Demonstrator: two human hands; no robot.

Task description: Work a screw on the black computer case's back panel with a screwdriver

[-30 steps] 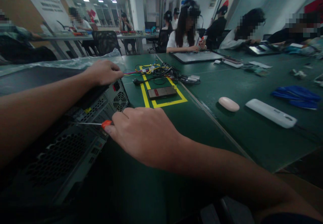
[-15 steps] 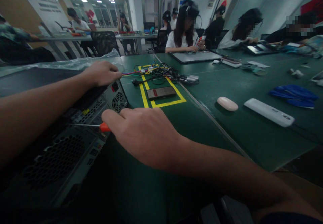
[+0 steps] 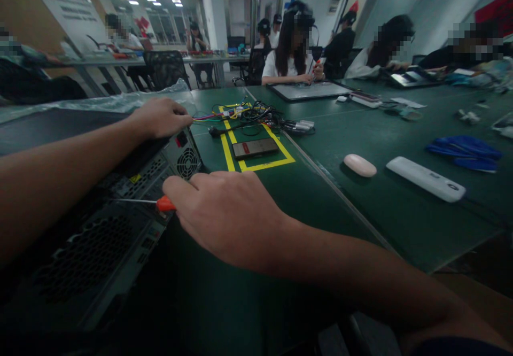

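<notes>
A computer case point(image 3: 100, 249) lies on its side on the green table point(image 3: 312, 201), its rear panel with a fan grille point(image 3: 188, 162) facing me. My right hand point(image 3: 224, 214) is closed round a screwdriver with an orange handle point(image 3: 164, 203); its thin shaft points left against the rear panel. My left hand point(image 3: 160, 116) rests curled on the top far corner of the case, pressing on it.
A dark phone point(image 3: 256, 147) lies inside a yellow taped rectangle, with a tangle of cables point(image 3: 252, 114) behind it. To the right are a pink oval mouse point(image 3: 359, 164), a white bar-shaped device point(image 3: 425, 178) and blue cloth point(image 3: 465, 148). Several people work at the far side.
My right hand and the screwdriver have shifted slightly left and down along the rear panel. The left hand stays on the case.
</notes>
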